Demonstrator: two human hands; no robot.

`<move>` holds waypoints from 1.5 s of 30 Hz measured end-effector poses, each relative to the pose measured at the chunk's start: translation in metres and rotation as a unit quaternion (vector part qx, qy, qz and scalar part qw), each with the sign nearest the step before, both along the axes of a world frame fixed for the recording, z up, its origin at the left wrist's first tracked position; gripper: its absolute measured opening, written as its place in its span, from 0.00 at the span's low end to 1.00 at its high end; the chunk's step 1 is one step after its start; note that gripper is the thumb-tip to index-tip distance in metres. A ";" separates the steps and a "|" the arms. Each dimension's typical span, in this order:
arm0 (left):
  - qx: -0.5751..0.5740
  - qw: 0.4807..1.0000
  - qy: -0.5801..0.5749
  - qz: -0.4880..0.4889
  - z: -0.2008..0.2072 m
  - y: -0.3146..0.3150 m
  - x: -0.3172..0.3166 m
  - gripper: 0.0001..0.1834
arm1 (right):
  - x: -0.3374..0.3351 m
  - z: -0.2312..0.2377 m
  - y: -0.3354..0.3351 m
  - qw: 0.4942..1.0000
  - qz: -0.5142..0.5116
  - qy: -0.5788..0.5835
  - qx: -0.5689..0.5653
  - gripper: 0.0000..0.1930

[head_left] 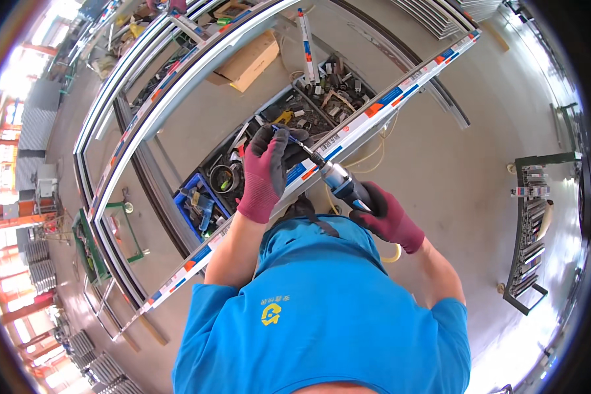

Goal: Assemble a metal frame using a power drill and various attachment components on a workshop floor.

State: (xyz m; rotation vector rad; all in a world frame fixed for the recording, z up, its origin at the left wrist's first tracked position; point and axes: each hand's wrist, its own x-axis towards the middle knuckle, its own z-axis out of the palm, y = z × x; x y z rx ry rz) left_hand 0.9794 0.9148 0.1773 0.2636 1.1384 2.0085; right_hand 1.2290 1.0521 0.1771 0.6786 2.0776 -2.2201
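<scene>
My right hand (389, 217), in a maroon glove with dark fingers, is wrapped round a silver and dark blue power screwdriver (338, 178). Its thin bit points up and left over the near bar of an aluminium frame (391, 98), which carries blue, white and orange film. Close to the bit's tip is my left hand (266, 172), gloved alike, its fingers bent and pressed together by the bar. Something small and blue shows at those fingertips, too small to name.
Under the frame sit a parts bin (302, 108) of mixed small metal pieces and a blue crate (201, 209). A cardboard box (253, 60) lies farther back. Yellow hose (393, 255) hangs by my right wrist. At the right stands a cart (528, 230) with stacked profiles.
</scene>
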 end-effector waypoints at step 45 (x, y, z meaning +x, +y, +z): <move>-0.403 0.449 0.763 -0.234 -0.101 0.222 -0.628 0.29 | -0.498 -0.124 0.100 0.997 -0.034 -0.057 -0.047 0.33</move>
